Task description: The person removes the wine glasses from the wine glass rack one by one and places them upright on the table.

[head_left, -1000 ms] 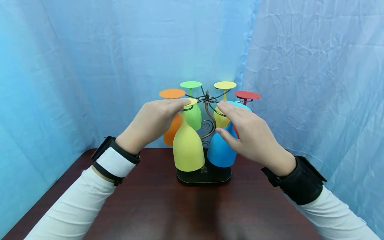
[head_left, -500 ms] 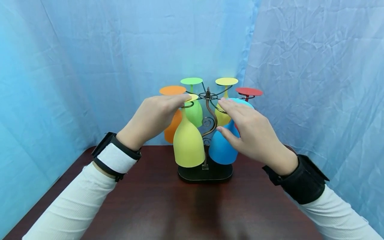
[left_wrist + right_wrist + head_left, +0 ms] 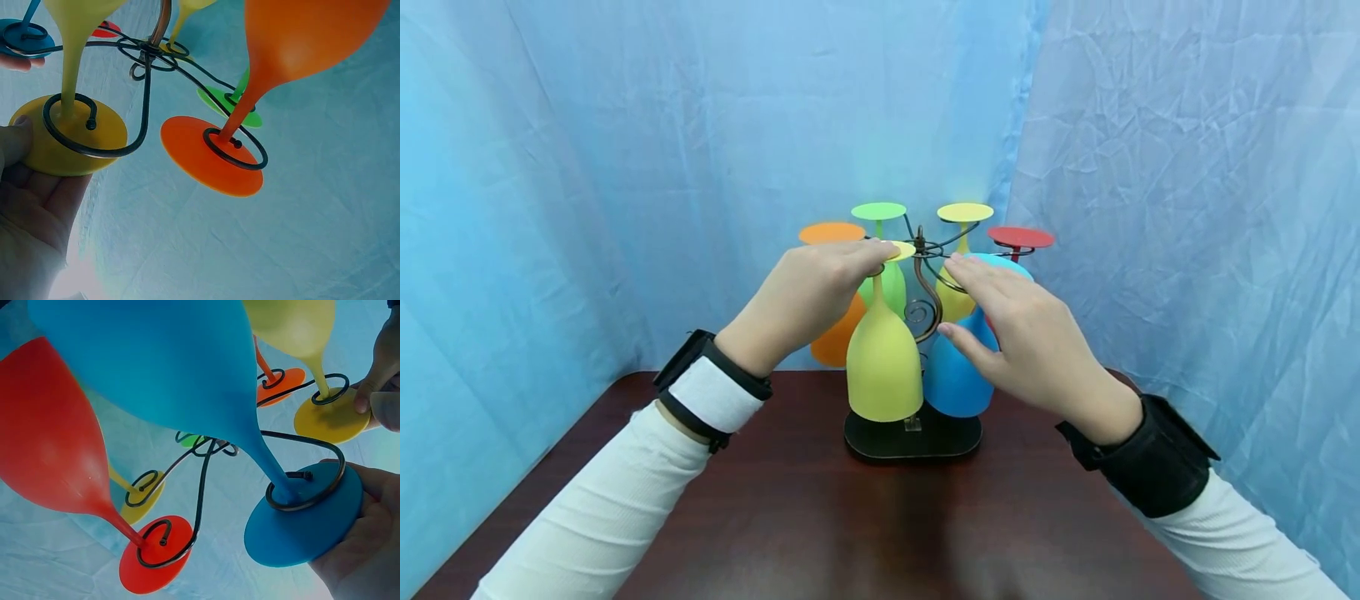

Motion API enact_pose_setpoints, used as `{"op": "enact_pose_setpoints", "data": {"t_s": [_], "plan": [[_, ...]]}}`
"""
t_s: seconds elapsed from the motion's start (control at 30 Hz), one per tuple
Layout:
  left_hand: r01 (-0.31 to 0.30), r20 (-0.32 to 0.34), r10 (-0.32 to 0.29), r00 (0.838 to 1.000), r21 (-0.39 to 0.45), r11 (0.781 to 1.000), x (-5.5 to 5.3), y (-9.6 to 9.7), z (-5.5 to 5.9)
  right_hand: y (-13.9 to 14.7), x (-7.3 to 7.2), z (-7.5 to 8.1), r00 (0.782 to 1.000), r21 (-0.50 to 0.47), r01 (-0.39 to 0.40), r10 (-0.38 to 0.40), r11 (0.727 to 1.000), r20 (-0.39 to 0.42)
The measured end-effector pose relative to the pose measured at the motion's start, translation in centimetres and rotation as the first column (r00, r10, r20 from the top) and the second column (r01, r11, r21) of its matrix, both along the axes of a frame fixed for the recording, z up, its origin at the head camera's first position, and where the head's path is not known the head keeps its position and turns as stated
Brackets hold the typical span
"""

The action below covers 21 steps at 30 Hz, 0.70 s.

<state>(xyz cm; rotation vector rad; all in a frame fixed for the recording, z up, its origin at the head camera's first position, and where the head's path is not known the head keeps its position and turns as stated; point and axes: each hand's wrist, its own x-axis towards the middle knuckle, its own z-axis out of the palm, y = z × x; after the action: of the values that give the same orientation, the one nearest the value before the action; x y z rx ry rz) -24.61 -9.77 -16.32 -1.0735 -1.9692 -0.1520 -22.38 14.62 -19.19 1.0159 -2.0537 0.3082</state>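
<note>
Wine goblets hang upside down by their feet from a wire rack with a black base (image 3: 917, 443). My left hand (image 3: 812, 287) pinches the foot of the front yellow goblet (image 3: 883, 367), thumb on one face and fingers behind it. This goblet's stem (image 3: 74, 69) sits inside a wire loop. At the right, my right hand (image 3: 1030, 337) lies with straight fingers over the foot of the blue goblet (image 3: 951, 375). In the right wrist view its palm is against that blue foot (image 3: 306, 531), and the thumb stands apart from it.
An orange goblet (image 3: 835, 337), a green goblet (image 3: 891, 287), a second yellow goblet (image 3: 953, 296) and a red goblet foot (image 3: 1021, 237) surround the rack's centre. The rack stands on a dark wooden table (image 3: 790, 517). Blue cloth (image 3: 700, 167) hangs behind.
My left hand has shifted right, bringing the front yellow goblet with it, closer to the blue goblet. My right hand stays nearly where it was.
</note>
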Motion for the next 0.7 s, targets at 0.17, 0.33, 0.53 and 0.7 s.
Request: {"op": "enact_pose_setpoints", "data": {"t_s": [0.17,0.33,0.53,0.7], "plan": [[-0.014,0.014,0.014,1.000,-0.003,1.000,0.0,0.0,-0.3,-0.1,-0.1,-0.3,1.000,-0.005,0.008,-0.008,1.000,0.005],[0.007,0.006,-0.007,1.000,-0.001,1.000,0.1,-0.3,-0.5,-0.1,-0.2,-0.3,1.000,-0.007,0.014,-0.014,1.000,0.004],[0.030,-0.017,-0.030,0.999,-0.003,1.000,0.4,-0.8,-0.4,-0.2,-0.2,-0.2,1.000,-0.010,0.014,-0.014,1.000,-0.004],[0.030,-0.034,-0.030,0.999,0.001,1.000,0.6,-1.5,-0.5,-0.3,-0.2,-0.1,1.000,-0.007,0.013,-0.013,1.000,-0.009]]}}
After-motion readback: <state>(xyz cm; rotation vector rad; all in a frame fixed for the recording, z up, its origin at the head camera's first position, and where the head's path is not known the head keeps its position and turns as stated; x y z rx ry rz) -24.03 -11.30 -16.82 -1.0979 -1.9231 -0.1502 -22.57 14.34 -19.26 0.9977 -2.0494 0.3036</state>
